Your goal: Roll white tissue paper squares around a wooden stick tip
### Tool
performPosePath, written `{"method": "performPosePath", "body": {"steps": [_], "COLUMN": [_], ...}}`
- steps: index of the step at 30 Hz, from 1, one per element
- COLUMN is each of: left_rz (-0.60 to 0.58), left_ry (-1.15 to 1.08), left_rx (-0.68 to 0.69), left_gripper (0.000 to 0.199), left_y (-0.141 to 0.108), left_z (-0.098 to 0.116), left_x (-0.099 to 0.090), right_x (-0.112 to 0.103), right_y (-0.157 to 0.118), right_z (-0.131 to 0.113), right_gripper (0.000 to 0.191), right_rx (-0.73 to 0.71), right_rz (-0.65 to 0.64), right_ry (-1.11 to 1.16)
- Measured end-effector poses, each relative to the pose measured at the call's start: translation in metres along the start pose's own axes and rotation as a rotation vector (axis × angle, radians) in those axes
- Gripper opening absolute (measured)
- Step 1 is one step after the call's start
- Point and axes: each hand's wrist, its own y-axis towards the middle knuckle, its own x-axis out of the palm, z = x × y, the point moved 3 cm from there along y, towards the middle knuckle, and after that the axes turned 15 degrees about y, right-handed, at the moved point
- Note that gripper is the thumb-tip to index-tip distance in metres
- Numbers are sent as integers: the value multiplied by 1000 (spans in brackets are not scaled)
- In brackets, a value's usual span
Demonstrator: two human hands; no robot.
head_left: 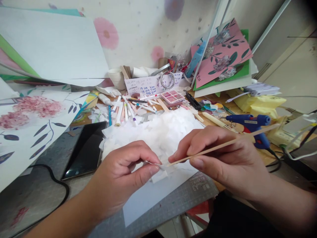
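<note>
Head view: left hand (123,175) pinches a scrap of white paper (155,164) over the counter's paper pile (158,132); right hand (223,158) grips the wooden stick (223,144), tip touching. Rolling step, I reckon; next needs a steady twist.

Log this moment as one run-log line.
left hand: pinches white paper scrap | right hand: holds wooden stick, tip at scrap | beneath: paper pile, cutting mat

Both forearms enter bare from the frame's lower corners, left hand (123,175) and right hand (223,162) ringless, unsleeved.
</note>
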Motion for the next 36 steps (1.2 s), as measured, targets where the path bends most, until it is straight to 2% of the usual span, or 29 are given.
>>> {"method": "performPosePath", "body": {"steps": [26, 31, 36], "left_rz": [-34, -32, -79], "left_ry": [5, -28, -98], "left_rx": [-1, -52, -156], "left_gripper": [14, 13, 10], "left_y": [-2, 0, -2], "left_z": [-2, -1, -5], "left_x": [-1, 0, 1], "right_x": [-1, -2, -1], "right_y": [-1, -1, -1], "right_z": [-2, -2, -5], "right_gripper": [11, 12, 9], "right_rx": [-3, -14, -42], "right_rz": [-19, -14, -11], "right_ry": [-23, -33, -49]}}
